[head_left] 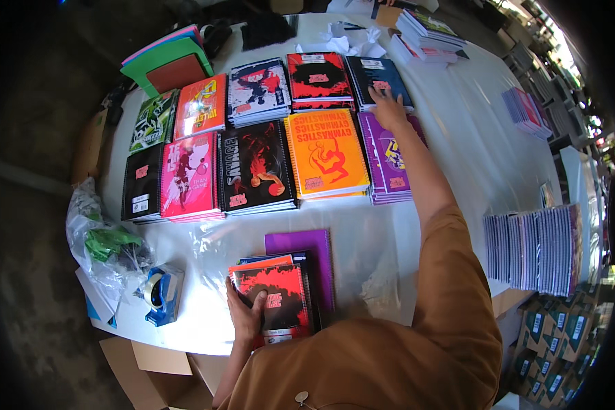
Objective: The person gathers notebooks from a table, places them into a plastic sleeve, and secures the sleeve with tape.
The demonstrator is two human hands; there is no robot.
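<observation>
At the table's near edge my left hand (246,313) grips the left side of a small pile of spiral notebooks, thumb on top. A red-and-black notebook (281,290) lies uppermost; orange and dark edges show beneath it. Under the pile a larger purple notebook (323,277) sticks out to the right and at the back. My right arm stretches far forward. The right hand (388,109) rests, fingers spread, on the dark blue notebook stack (374,72) at the back right of two rows. Just below my wrist is a purple notebook stack (381,184).
Orange (328,154), black (256,167) and pink notebook stacks (190,174) fill the front row. Green folders (164,65) stand behind them. A blue tape dispenser (165,297) and crumpled plastic (102,236) lie left. Rows of notebooks (533,249) stand right, near the table edge.
</observation>
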